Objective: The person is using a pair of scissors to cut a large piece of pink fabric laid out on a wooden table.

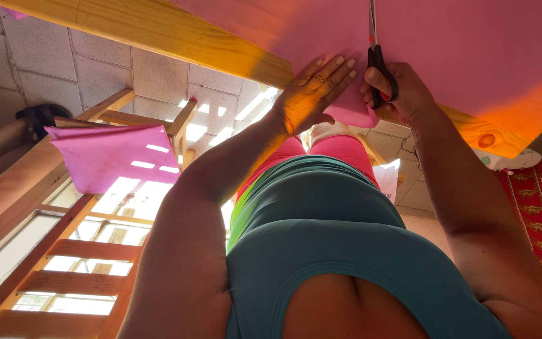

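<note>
Left hand [313, 94], fingers spread, pressed flat on the pink sheet [472, 44] lying on the wooden desk [158, 28]. Right hand [403, 94], fingers closed through the scissors [376, 56] handles, blades in the sheet.

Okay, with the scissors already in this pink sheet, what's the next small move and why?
Probably close the blades for one short snip, then slide forward. The right hand grips the black-handled scissors, whose blades lie on the pink sheet, and the left hand presses flat on the sheet right beside them, keeping it steady on the wooden table.
</note>
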